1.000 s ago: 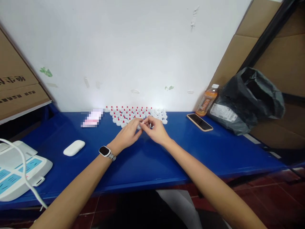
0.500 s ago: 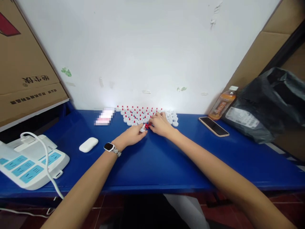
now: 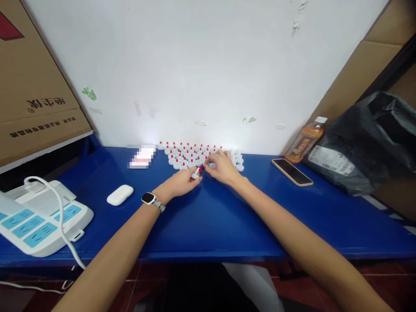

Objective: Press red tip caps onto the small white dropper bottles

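Several small white caps with red tips (image 3: 186, 155) stand in rows on the blue table (image 3: 208, 216) against the white wall. My left hand (image 3: 180, 183), with a watch on its wrist, pinches one white cap (image 3: 195, 174) just in front of the rows. My right hand (image 3: 222, 167) is closed beside it, its fingertips pinching a small red piece (image 3: 202, 168) next to that cap. The two hands nearly touch.
A white earbud case (image 3: 120, 194) and a white power strip with a cable (image 3: 35, 216) lie at the left. A phone (image 3: 292, 171), an orange drink bottle (image 3: 304, 141) and a black bag (image 3: 364, 143) sit at the right. A cardboard box (image 3: 32, 99) overhangs the far left.
The view swung left between the first two frames. My hands came down from in front of the rows to the table, and a small red piece now shows between my right fingertips.
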### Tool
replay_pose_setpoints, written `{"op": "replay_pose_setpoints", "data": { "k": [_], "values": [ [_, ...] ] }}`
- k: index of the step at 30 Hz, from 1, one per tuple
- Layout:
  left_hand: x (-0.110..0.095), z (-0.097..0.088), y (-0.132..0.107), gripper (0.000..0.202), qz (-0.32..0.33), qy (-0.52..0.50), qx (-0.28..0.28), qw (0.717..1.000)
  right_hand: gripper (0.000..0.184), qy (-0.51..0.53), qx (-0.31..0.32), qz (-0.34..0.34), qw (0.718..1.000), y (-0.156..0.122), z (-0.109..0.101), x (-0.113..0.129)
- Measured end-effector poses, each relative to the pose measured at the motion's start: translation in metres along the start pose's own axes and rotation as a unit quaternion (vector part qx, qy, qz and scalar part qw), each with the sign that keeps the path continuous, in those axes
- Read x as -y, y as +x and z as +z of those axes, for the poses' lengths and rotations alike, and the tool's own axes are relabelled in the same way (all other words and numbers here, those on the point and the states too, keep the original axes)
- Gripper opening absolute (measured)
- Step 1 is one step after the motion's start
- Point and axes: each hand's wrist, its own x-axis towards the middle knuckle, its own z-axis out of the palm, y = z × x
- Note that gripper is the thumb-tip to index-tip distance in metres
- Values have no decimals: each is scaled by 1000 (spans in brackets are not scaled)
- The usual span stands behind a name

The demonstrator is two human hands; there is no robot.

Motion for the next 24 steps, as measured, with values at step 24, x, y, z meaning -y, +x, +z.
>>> {"op": "replay_pose_setpoints", "data": {
  "k": [24],
  "values": [
    [-18, 12, 4, 48, 24, -30, -27, 999, 18, 317, -211, 155, 911, -18, 20, 38]
  ]
}}
